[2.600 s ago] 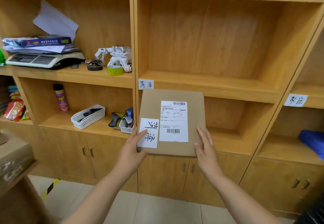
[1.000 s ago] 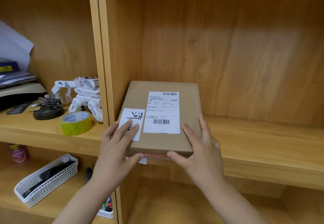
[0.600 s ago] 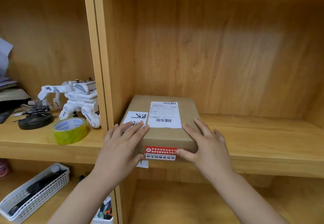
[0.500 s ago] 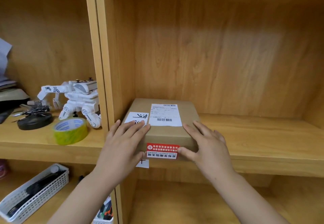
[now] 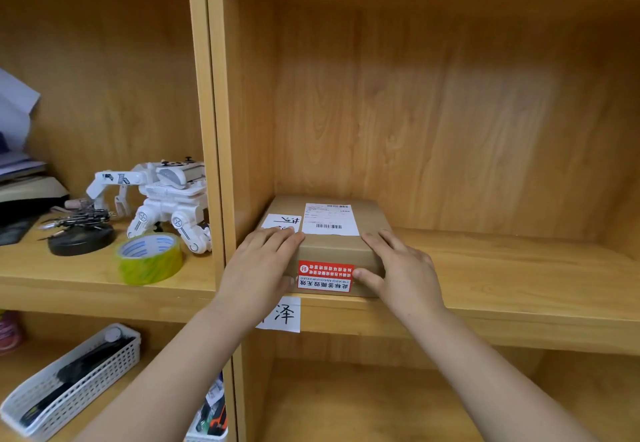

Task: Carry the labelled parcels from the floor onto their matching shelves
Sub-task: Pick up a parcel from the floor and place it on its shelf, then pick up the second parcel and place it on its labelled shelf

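Note:
A flat brown cardboard parcel [image 5: 332,247] lies on the wooden shelf [image 5: 502,279], against the compartment's left wall. It carries a white shipping label, a handwritten white label and a red sticker on its front face. My left hand [image 5: 258,272] rests on its near left corner, covering part of the handwritten label. My right hand [image 5: 398,268] holds the near right corner, thumb on the front face. A white handwritten tag [image 5: 282,315] sticks to the shelf's front edge just below the parcel, partly hidden by my left wrist.
The left compartment holds a white toy robot [image 5: 162,199], a yellow-green tape roll [image 5: 150,258] and a black round object [image 5: 81,239]. Below it stands a white plastic basket [image 5: 69,382]. A vertical divider [image 5: 214,130] separates the compartments. Bare shelf stretches to the parcel's right.
The parcel went from being held up before the shelves to lying flat on the shelf, then slid deeper in. Both hands stayed on its near corners.

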Demonstrator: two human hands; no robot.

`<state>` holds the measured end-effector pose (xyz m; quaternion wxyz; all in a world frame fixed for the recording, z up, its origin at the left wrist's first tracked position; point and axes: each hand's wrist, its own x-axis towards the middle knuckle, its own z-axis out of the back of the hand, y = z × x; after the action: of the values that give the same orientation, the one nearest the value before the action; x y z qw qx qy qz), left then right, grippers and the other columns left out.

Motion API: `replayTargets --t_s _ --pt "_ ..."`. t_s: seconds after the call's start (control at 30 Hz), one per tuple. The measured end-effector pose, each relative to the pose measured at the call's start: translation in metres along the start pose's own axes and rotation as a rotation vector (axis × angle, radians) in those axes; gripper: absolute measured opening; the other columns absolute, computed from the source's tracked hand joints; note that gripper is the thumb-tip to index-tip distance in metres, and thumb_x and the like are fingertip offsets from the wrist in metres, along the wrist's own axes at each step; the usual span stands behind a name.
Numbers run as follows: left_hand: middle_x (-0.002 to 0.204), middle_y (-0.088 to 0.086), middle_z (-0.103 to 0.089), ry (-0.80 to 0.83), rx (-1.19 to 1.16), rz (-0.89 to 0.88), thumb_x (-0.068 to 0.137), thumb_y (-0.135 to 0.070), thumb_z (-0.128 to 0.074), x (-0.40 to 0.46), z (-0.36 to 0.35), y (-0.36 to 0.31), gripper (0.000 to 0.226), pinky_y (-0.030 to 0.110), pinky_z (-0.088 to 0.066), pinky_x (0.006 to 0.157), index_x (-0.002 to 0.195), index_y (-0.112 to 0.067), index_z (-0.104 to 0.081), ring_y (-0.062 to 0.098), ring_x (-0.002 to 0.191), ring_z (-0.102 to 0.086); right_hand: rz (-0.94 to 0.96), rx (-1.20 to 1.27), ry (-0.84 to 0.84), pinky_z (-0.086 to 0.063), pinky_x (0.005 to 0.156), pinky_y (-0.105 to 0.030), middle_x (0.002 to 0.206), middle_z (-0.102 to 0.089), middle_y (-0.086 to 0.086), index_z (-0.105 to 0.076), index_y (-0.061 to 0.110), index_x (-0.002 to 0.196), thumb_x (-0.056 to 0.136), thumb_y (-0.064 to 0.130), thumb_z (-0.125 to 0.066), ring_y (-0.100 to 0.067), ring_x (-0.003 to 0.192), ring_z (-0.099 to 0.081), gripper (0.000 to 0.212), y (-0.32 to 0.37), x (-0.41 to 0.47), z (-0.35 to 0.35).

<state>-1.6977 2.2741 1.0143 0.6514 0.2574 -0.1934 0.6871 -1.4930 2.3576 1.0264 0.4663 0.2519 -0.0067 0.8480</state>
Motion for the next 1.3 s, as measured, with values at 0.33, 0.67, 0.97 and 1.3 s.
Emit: replayTargets --t_s 0.33,0.67,0.97,1.3 --pt "0.134 0.008 -0.055 -0.011 0.096 0.039 0.068 -0.025 -0.076 0.001 0.001 -0.014 0.070 0.044 -0.028 0.109 0.131 -0.017 -0.047 0.028 0.126 -0.048 0.011 0.000 0.006 -0.022 0.110 -0.041 0.154 -0.029 0.000 -0.029 0.035 0.141 0.084 0.054 -0.052 -0.026 0.141 -0.025 0.065 -0.005 0.008 -0.005" --pt "0.121 -0.002 -0.062 -0.232 -0.193 -0.037 0.069 -0.015 -0.067 -0.001 0.005 -0.097 0.047 0.031 -0.031 0.090 0.115 -0.022 -0.058 0.021 0.107 -0.052 0.043 0.005 -0.107 -0.021 0.111 -0.036 0.153 -0.030 -0.002 -0.023 0.029 0.146 0.086 0.046 -0.053 -0.021 0.139 -0.027 0.069 -0.046 -0.029 0.019" --pt "0.118 -0.003 -0.063 -0.088 -0.342 -0.213 0.069 -0.025 -0.062 0.014 -0.034 -0.184 0.043 0.031 -0.034 0.088 0.113 -0.026 -0.058 0.020 0.107 -0.056 -0.069 -0.122 -0.136 -0.031 0.106 -0.040 0.141 -0.047 -0.003 -0.039 0.023 0.139 0.087 0.036 -0.053 -0.024 0.129 -0.042 0.056 -0.121 -0.078 0.036" --pt "0.120 -0.002 -0.062 0.025 -0.615 -0.415 0.075 -0.019 -0.066 0.041 -0.052 -0.229 0.040 0.036 -0.042 0.091 0.114 -0.023 -0.062 0.023 0.111 -0.055 -0.371 -0.286 -0.229 -0.044 0.092 -0.043 0.125 -0.060 -0.005 -0.054 0.020 0.127 0.078 0.029 -0.063 -0.028 0.114 -0.056 0.051 -0.147 -0.120 0.047"
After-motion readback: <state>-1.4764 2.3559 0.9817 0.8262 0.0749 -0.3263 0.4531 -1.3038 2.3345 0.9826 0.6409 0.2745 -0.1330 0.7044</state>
